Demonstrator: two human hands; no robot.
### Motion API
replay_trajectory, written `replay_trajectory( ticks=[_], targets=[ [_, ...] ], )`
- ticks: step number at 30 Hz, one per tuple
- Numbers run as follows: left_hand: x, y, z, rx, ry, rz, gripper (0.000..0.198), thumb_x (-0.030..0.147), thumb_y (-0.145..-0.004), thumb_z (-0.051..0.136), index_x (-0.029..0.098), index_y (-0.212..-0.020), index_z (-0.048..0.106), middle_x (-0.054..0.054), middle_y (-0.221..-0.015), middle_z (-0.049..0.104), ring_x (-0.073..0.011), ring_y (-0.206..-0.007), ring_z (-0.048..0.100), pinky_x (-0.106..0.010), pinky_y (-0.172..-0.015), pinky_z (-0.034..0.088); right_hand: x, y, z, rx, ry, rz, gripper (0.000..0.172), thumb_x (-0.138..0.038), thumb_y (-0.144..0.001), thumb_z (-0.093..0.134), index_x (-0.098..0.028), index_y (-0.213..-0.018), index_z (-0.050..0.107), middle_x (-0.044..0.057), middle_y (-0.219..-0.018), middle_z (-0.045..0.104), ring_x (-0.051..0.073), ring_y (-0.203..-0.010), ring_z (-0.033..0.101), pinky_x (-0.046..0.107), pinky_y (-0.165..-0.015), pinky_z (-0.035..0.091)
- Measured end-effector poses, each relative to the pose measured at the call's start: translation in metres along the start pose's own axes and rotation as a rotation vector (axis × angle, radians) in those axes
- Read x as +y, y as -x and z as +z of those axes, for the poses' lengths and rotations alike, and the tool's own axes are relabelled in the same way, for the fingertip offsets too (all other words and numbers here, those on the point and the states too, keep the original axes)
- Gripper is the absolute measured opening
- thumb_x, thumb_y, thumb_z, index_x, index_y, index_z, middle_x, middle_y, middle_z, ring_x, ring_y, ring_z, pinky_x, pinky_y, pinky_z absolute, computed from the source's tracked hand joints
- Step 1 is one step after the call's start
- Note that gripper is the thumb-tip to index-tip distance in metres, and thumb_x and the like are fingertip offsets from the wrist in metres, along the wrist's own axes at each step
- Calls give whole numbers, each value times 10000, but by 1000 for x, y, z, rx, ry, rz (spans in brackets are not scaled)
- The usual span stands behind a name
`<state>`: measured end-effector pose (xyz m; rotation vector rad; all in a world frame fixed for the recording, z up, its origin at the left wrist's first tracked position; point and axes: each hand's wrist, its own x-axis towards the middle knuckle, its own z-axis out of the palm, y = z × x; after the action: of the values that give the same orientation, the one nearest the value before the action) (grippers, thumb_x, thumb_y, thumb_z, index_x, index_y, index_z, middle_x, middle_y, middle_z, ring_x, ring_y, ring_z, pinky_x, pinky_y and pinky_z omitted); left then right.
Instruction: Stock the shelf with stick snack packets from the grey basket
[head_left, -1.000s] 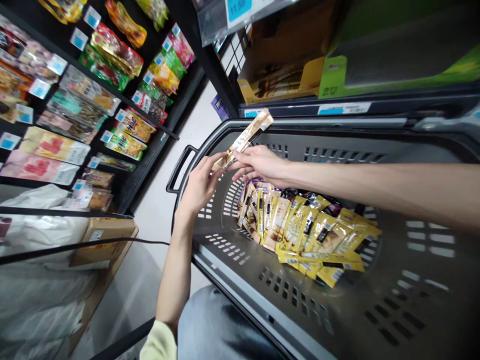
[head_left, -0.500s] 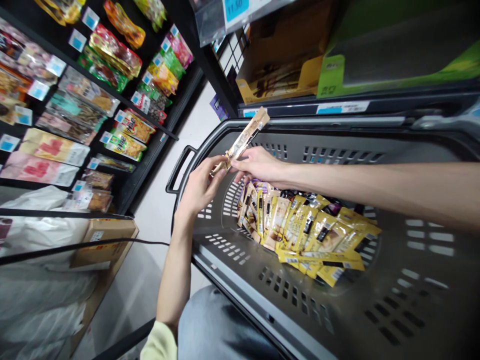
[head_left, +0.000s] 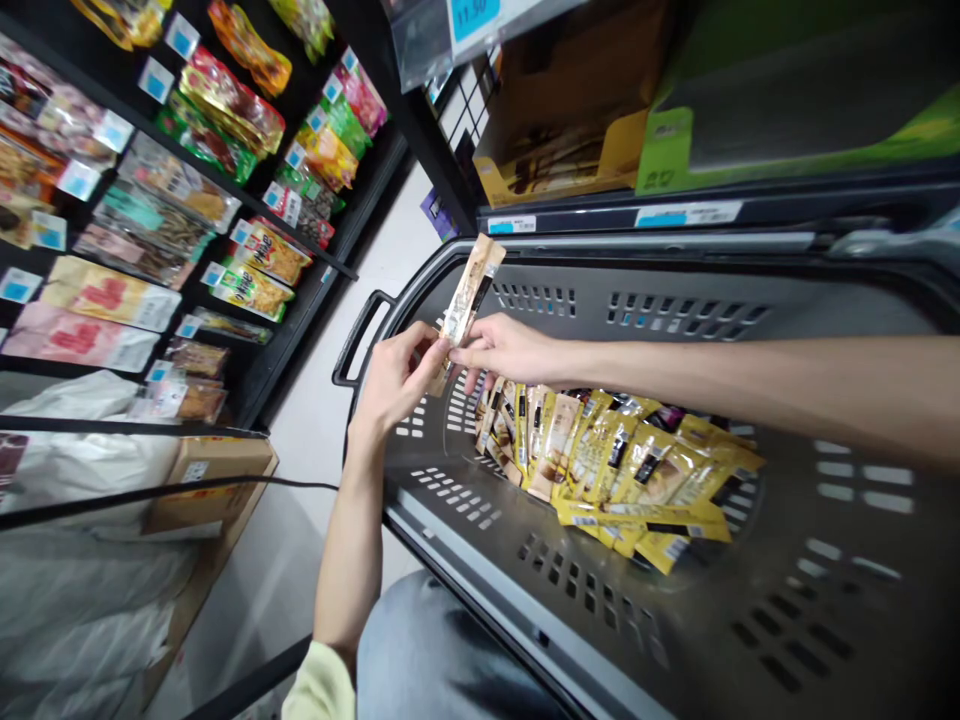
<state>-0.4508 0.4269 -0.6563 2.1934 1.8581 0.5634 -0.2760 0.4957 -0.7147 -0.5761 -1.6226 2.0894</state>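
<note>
A slim beige snack packet point(head_left: 470, 287) with a black label stands tilted above the left end of the grey shopping basket point(head_left: 480, 560). My left hand point(head_left: 401, 370) pinches its lower end between thumb and fingers. From the right, my right hand point(head_left: 510, 350) reaches across the basket, its thumb and fingers closed on the packet's lower edge. Below the hands, several yellow packets point(head_left: 645, 465) and beige packets point(head_left: 555, 445) lie in a pile on the basket floor. Part of the pile is hidden under my right forearm.
Behind the basket, a shelf holds a yellow display box point(head_left: 555, 175) and a green display box point(head_left: 664, 150). Bagged snacks point(head_left: 232, 110) fill the black rack on the left. A cardboard box point(head_left: 202, 480) and white plastic bags point(head_left: 82, 430) stand at lower left. The basket's handle point(head_left: 356, 340) sticks out leftward.
The packet has swung more upright, its top end moving left and slightly down. Both hands still grip its lower end and have shifted slightly.
</note>
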Motion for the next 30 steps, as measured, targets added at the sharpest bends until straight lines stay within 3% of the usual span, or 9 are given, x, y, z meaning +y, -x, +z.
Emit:
replay_trajectory(
  ticks=[7,18,30],
  targets=[
    [-2,0,-1,14,-42,23,360,466,-991,503,178,-805,613,10,-667,594,-114,-599,515,-253,-601,376,-4,2,0,-7,7,38,150,-213,-985,602,-112,-1078,661,98,-945,759,97,-608,687,161,-467,503],
    [0,0,-3,17,-60,35,379,442,-970,538,181,-695,551,35,-578,488,-101,-540,417,-253,-569,348,1,-1,-2,61,-94,-15,98,-202,-916,674,-121,-971,668,98,-1016,722,114,-709,684,176,-487,523],
    [2,0,1,5,-20,-6,269,416,-954,535,177,-875,629,18,-682,596,-111,-592,496,-239,-589,381,-2,-2,-5,137,-38,49,64,-185,-904,587,-149,-899,639,66,-878,682,128,-690,662,185,-456,496]
  ],
)
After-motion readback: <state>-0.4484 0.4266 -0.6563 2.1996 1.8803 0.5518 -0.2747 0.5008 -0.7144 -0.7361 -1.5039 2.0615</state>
